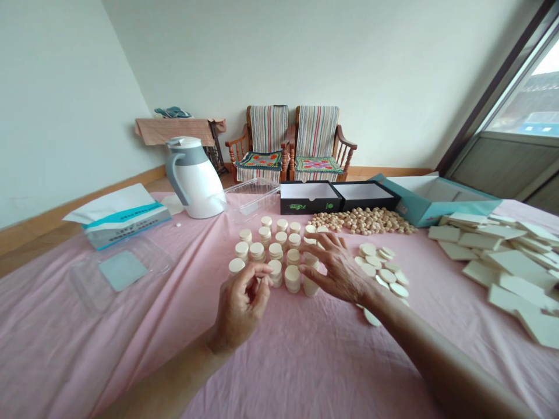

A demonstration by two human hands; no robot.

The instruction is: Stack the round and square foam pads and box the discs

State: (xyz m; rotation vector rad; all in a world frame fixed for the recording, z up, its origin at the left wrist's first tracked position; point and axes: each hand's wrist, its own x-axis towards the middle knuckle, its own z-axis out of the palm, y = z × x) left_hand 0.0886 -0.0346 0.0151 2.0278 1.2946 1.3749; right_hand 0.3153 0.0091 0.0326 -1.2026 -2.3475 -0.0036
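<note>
Several short stacks of cream round discs [275, 247] stand in rows on the pink tablecloth [305, 361]. My left hand [242, 302] hovers just in front of them, fingers curled into a pinch; what it holds I cannot make out. My right hand [338, 267] reaches across with fingers spread, its fingertips touching the stacks on the right side. Loose flat discs [384, 267] lie scattered just right of that hand.
A white and grey jug [194, 177] stands at back left beside a tissue pack [120, 215] and clear plastic trays [122, 270]. Black open boxes [336, 196], a heap of small beads [362, 220], a teal box [430, 201] and cream square tiles [510, 262] fill the right. Two chairs [290, 145] stand behind.
</note>
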